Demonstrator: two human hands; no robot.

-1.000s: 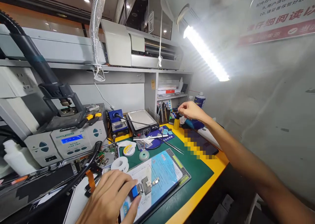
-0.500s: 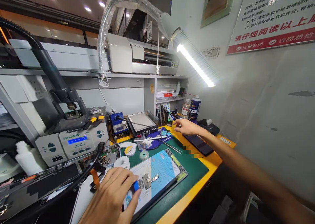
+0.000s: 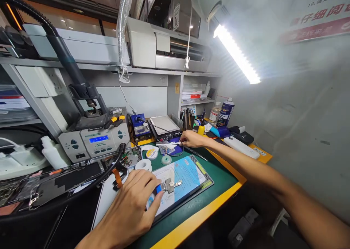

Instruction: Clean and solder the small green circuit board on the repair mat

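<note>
My left hand point(image 3: 142, 196) has its thumb and fingers closed on a small blue piece point(image 3: 158, 189) at the left end of a metal part point(image 3: 170, 185). That part lies on a blue and white box point(image 3: 184, 179). Farther back, my right hand point(image 3: 190, 138) reaches over the rear of the green mat point(image 3: 218, 172), beside the white sticks and a blue round item point(image 3: 175, 149). Its fingertips are close together near the tweezers point(image 3: 198, 154); what they hold, if anything, is too small to make out. A yellow bottle point(image 3: 201, 129) stands just behind the right wrist.
A soldering station point(image 3: 95, 141) with a black hose fills the left side. White spools point(image 3: 143, 165) lie by my left hand. A heating plate point(image 3: 164, 126) stands at the back. A white phone point(image 3: 241, 147) and a spray can point(image 3: 225, 112) are at the right, under a bright lamp.
My right hand has left the yellow item and moved left toward the tweezers and white sticks. My left hand keeps its place on the blue piece. The view has shifted.
</note>
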